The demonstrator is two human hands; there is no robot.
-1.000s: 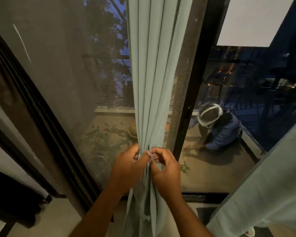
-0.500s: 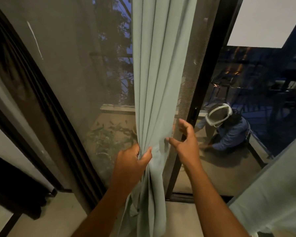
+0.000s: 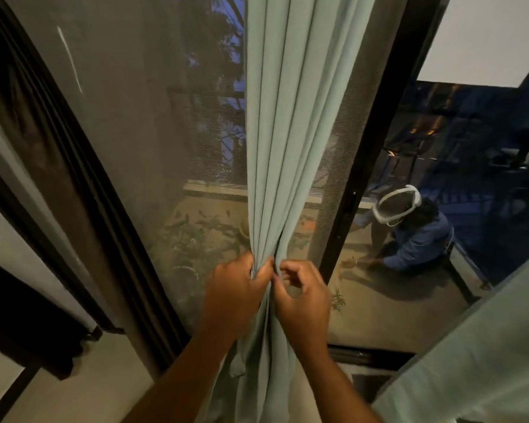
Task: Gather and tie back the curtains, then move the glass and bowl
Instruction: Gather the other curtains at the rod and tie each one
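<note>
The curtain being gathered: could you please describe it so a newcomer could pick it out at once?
Start at the tall mesh screen door filling the middle of the view. Hanging down its centre is the pale green curtain, pinched into tight pleats where the left hand and right hand meet. The other green curtain at lower right hangs loose and untouched.

Dim and warm-toned indoors, dusk-blue beyond the glass [image 3: 458, 154]. Brightest at the pale panel [image 3: 489, 35] top right. Deep shadow down the left frame [image 3: 58, 178]. Reflections on the glass; mesh screen [image 3: 141, 141] hazing the view. Straight lines bowed toward the edges. Slightly soft and grainy throughout.
</note>
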